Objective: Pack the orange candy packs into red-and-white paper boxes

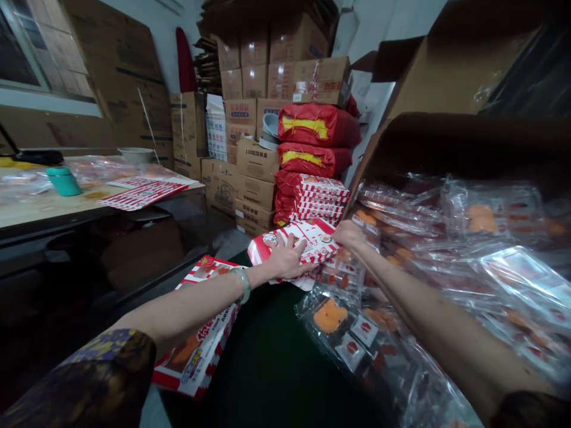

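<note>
A red-and-white printed cardboard box (317, 229) lies tilted across the far end of the dark green surface. My left hand (288, 257), with a pale green bangle at its wrist, rests on top of it with fingers spread. At the box's right end, my right hand (350, 233) is closed on the end or its flap; the fingertips are hidden. Under my left forearm lies another red-and-white box (207, 348) with a window showing orange contents. Beside my right forearm is a clear plastic pack (341, 327) with an orange shaped piece and small white sachets.
Many clear packs (482, 255) are heaped at the right, before a large open carton (464, 77). Red sacks (319, 126) and a stack of red-and-white boxes (322, 196) stand ahead. At the left, a table (27, 213) bears a teal container (63, 181) and flat printed cardboard (145, 194).
</note>
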Demonstrator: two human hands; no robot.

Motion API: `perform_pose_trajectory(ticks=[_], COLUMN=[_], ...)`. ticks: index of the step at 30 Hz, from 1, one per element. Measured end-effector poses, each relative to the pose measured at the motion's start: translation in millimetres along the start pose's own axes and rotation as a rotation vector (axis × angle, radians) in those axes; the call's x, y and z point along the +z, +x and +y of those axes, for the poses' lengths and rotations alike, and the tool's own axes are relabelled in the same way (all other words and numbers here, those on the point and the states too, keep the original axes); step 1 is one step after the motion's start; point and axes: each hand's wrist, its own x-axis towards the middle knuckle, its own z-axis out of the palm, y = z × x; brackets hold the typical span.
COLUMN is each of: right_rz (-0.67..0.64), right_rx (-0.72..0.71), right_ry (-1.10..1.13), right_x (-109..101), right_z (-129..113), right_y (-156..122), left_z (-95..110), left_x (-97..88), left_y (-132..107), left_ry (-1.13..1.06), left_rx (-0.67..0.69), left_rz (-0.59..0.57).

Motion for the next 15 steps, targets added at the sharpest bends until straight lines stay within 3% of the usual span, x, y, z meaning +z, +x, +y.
perform_pose_trajectory(ticks=[3, 7, 11, 15], right_rz=[-0.005, 0.018, 0.041, 0.072], right_rx=[0.078, 0.081, 0.087, 0.082], right_ry=[-0.138, -0.164, -0.068, 0.167], right_x=[-3, -9, -16, -18], right_z=[-4, -13, -17, -17], right_y=[-6, -16, -22, -16], left_z=[1, 1, 2, 2], left_x=[-2.7, -7.7, -8.8, -10.0], left_y=[-1, -2, -6, -9], left_ry=[0.005, 0.020, 0.042, 0.050], left_rx=[0.018, 0.042, 0.064, 0.094], left_rz=[0.011, 0.022, 0.027, 0.041])
